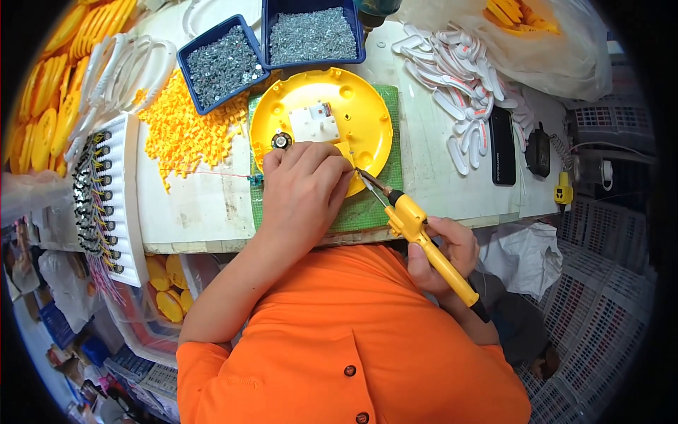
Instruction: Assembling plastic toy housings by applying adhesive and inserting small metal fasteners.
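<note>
A round yellow plastic shell (374, 127) lies open side up on a green mat (325, 220). Inside it sits a white box-shaped part (311, 124), and a small round black-rimmed speaker (281, 140) is by its left rim. My left hand (304, 177) reaches over the shell's near part with fingers curled together. What its fingertips pinch is hidden. Wrapped in my right hand (448, 251) is a yellow soldering iron (417, 226). Its thin tip points up-left, close beside my left fingertips. A small green circuit board (256, 180) on a red wire rests at the mat's left.
Blue bins of screws (222, 67) (314, 35) stand behind the shell. Small yellow pieces (191, 124) are heaped left, beside a white rack of wired speakers (120, 205). White handles (459, 85), a black phone (502, 148) and a plastic bag (558, 56) lie right.
</note>
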A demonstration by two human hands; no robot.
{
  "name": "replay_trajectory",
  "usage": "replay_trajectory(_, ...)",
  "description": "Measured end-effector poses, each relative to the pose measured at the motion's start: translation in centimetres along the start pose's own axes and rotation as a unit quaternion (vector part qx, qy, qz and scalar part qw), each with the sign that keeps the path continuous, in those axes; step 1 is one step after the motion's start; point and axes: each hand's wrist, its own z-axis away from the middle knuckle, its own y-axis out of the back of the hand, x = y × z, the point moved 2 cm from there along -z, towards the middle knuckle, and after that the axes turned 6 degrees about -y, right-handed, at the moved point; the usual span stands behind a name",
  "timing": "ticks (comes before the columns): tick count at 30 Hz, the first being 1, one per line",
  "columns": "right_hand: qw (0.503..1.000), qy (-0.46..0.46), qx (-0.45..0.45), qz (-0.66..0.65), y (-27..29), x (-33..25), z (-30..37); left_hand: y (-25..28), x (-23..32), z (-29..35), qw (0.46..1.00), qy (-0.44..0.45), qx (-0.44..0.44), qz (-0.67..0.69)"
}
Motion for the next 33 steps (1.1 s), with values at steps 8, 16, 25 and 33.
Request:
replay_trajectory(8,1.0,0.007,0.008,0.0,0.0,0.1,0.1,-0.1,-0.1,0.1,1.0,0.006,0.004,0.006)
replay_trajectory(16,1.0,0.018,-0.013,-0.005,0.3,-0.1,-0.4,0.0,0.0,-0.1,1.0,0.007,-0.002,-0.001)
replay_trajectory(25,1.0,-0.01,-0.019,-0.001,1.0,0.0,0.0,0.2,0.1,-0.3,1.0,0.006,-0.021,-0.015)
replay_trajectory(33,0.99,-0.093,0.076,-0.076,1.0,0.6,-1.2,0.2,0.0,-0.3,1.0,0.0,-0.012,-0.01)
